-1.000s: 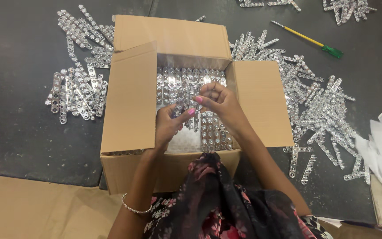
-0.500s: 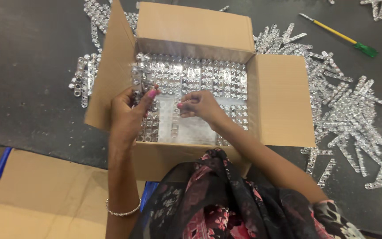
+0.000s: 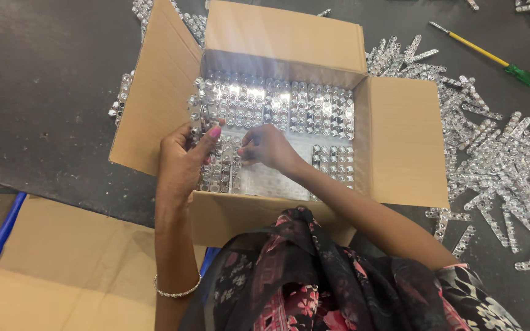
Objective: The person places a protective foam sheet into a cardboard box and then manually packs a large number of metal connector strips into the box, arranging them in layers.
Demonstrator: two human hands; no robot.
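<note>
An open cardboard box sits on a dark floor, its flaps spread. Inside lie rows of clear shiny plastic strips packed side by side over a pale sheet. My left hand rests at the box's left inner edge, fingers curled on a column of strips. My right hand reaches into the middle of the box, fingertips pinched on the strips beside the left hand. Whether a strip is lifted is not clear.
Loose clear strips lie heaped on the floor right of the box, more behind its left flap. A yellow screwdriver with a green handle lies at the far right. A flat cardboard sheet with a blue edge lies at lower left.
Both hands have moved leftward inside the box and closer together. The view has shifted, so the box now sits more centred.
</note>
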